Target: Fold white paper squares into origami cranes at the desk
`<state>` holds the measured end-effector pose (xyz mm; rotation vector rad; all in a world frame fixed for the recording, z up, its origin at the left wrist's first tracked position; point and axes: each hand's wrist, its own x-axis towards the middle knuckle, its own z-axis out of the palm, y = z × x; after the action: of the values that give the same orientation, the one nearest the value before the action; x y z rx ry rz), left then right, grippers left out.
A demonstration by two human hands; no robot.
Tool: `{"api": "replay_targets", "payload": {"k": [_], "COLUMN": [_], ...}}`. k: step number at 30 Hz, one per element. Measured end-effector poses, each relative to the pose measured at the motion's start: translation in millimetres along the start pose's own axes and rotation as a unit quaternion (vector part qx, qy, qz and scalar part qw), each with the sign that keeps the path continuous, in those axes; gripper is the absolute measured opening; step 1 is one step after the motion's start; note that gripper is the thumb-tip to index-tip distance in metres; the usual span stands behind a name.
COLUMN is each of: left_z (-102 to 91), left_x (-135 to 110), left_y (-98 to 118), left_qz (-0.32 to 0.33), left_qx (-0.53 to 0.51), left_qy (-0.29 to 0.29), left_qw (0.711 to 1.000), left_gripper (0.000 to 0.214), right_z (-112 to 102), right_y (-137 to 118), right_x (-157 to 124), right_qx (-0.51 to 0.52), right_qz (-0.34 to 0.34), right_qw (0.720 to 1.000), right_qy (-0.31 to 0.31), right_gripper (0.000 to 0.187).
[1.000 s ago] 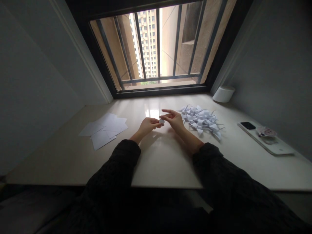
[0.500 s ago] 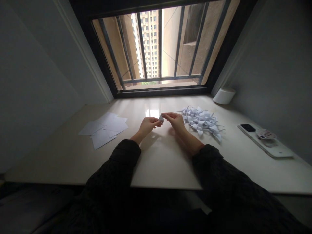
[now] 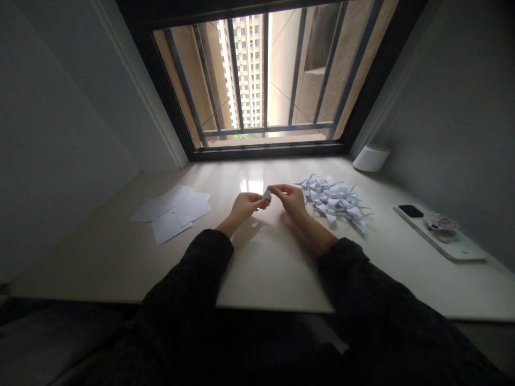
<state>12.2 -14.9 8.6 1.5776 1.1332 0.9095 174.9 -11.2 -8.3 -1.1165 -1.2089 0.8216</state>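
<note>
Both hands meet over the middle of the pale desk (image 3: 265,268). My left hand (image 3: 244,206) and my right hand (image 3: 290,199) each pinch a small folded piece of white paper (image 3: 267,195) between fingertips, a little above the desk top. Just right of my right hand lies a heap of several folded white paper figures (image 3: 333,199). To the left of my left hand, loose flat white paper sheets (image 3: 173,212) are spread out. Dark sleeves cover both forearms.
A white phone (image 3: 436,231) with a small round sticker-like item on it lies at the right. A white rounded object (image 3: 370,158) stands in the back right corner. A barred window (image 3: 265,80) rises behind the desk, walls close in on both sides.
My right hand's fingers have closed from stretched out onto the small folded paper, and both hands have lifted it slightly. The view has shifted a little.
</note>
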Motion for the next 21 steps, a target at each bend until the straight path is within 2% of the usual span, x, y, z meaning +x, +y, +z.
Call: {"api": "replay_targets", "payload": {"k": [11, 21], "left_z": [4.1, 2.7], "left_x": [1.0, -0.3], "left_y": [-2.2, 1.2], "left_qz": [-0.001, 0.006], "left_qx": [-0.041, -0.050], "left_qy": [0.021, 0.030], "left_qw": [0.999, 0.998], "left_gripper": [0.035, 0.036], "right_z": [4.2, 1.4], "right_y": [7.3, 2.0], "right_x": [2.0, -0.2], "right_qx": [-0.012, -0.020], "right_qz": [-0.014, -0.027], "right_qw": [0.999, 0.999], "right_qy": [0.039, -0.014], "right_gripper": [0.036, 0.033]}}
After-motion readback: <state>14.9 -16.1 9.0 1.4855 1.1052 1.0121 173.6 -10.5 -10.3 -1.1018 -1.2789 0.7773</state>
